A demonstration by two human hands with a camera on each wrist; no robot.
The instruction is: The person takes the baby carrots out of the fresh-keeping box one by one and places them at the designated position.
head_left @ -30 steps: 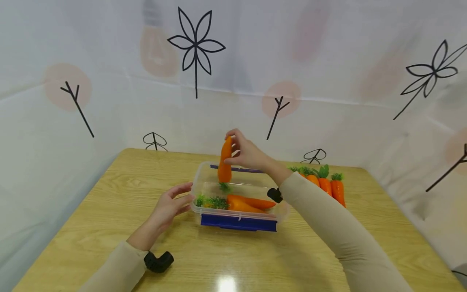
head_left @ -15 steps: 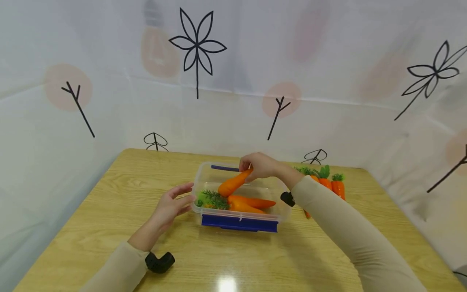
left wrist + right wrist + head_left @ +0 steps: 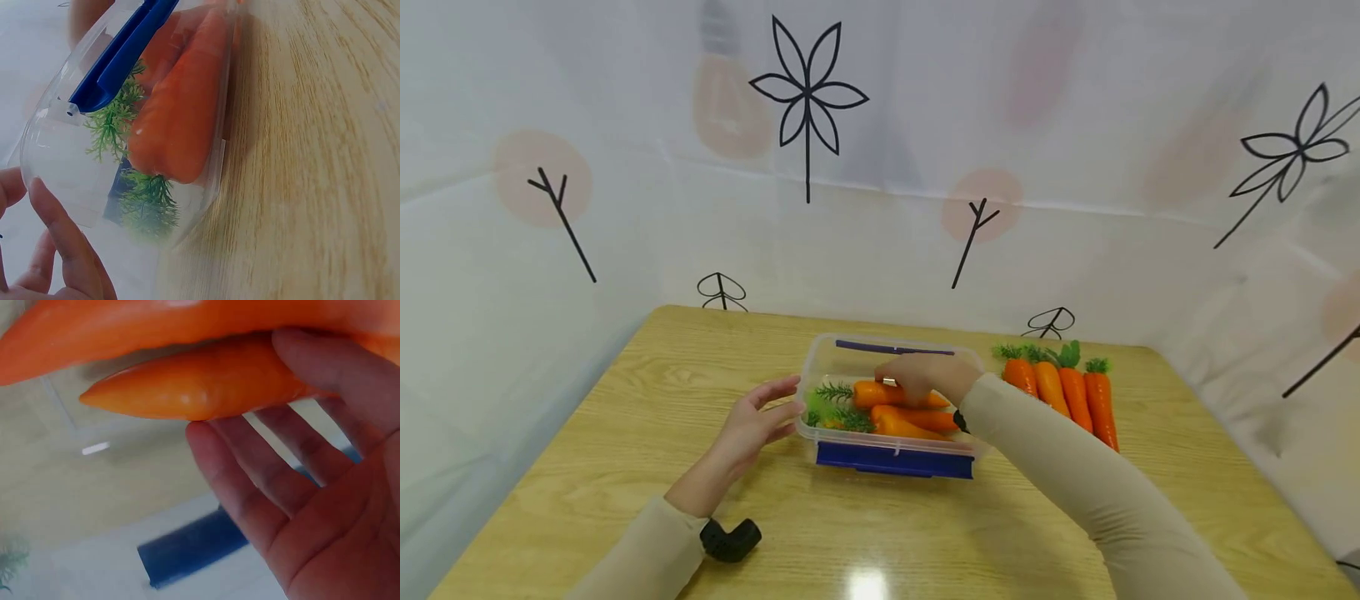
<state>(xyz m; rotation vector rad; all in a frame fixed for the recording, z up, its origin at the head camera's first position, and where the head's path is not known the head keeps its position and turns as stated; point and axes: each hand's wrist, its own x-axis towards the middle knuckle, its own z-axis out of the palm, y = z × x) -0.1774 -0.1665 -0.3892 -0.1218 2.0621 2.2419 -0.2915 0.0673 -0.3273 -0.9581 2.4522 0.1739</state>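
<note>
A clear plastic box [image 3: 850, 436] with blue clips stands on the table. Inside, orange carrots [image 3: 904, 425] lie near the front wall, their green leaves to the left. My right hand [image 3: 925, 373] reaches down into the box and holds another carrot [image 3: 872, 394] lying behind them. In the right wrist view its thumb is on one side of that carrot [image 3: 187, 390] and its fingertips on the other. My left hand [image 3: 748, 429] is at the box's left end, fingers loosely extended; in the left wrist view a fingertip touches the clear rim [image 3: 28, 150].
Several more carrots [image 3: 1075, 396] with green tops lie side by side on the wooden table [image 3: 625, 433], right of the box and partly hidden by my right sleeve [image 3: 1075, 483]. A patterned white cloth [image 3: 880, 250] hangs behind the table.
My right hand has lowered the carrot from above the box into it, tipping it from upright to lying flat, leaves to the left. My left hand stays at the box's left end.
</note>
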